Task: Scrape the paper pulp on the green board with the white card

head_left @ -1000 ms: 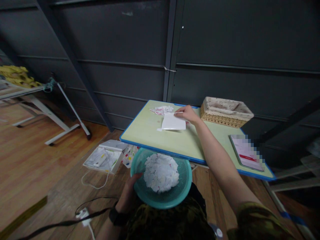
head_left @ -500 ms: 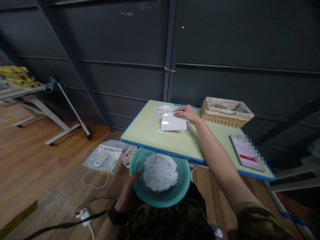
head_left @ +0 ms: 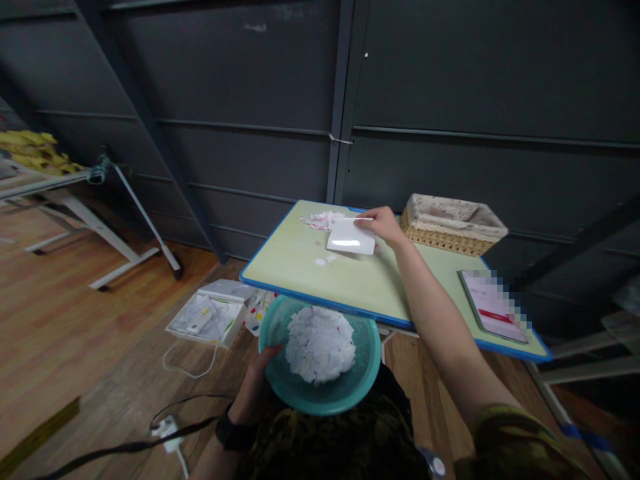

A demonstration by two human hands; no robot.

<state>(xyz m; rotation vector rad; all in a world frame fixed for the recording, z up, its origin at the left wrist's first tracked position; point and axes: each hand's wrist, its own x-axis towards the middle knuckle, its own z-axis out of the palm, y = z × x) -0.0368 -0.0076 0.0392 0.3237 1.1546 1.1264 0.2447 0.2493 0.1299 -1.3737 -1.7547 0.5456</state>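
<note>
My right hand [head_left: 379, 225] grips a glossy white card [head_left: 350, 235] by its upper right edge, tilted just over the pale yellow tabletop [head_left: 295, 263]. Two small white paper scraps [head_left: 321, 262] lie in front of the card. Behind it is a loose heap of white and pinkish scraps [head_left: 320, 219], partly covered by the card. Below the table's near edge, my left hand [head_left: 265, 363] holds the left rim of a teal plastic basket [head_left: 369, 370], thumb over the rim and the other fingers hidden. Inside the basket rests a big pile of white paper scraps [head_left: 320, 345].
A lined wicker basket [head_left: 453, 225] stands at the table's back right, with a tablet [head_left: 493, 307] nearer the right edge. On the floor at left are an open white box [head_left: 207, 317] with cables and a power strip [head_left: 169, 430]. A dark metal wall [head_left: 250, 87] rises behind.
My right hand has moved the card slightly back and right, tilting it differently. A second small scrap now shows on the tabletop. My left hand and the teal basket stay in place.
</note>
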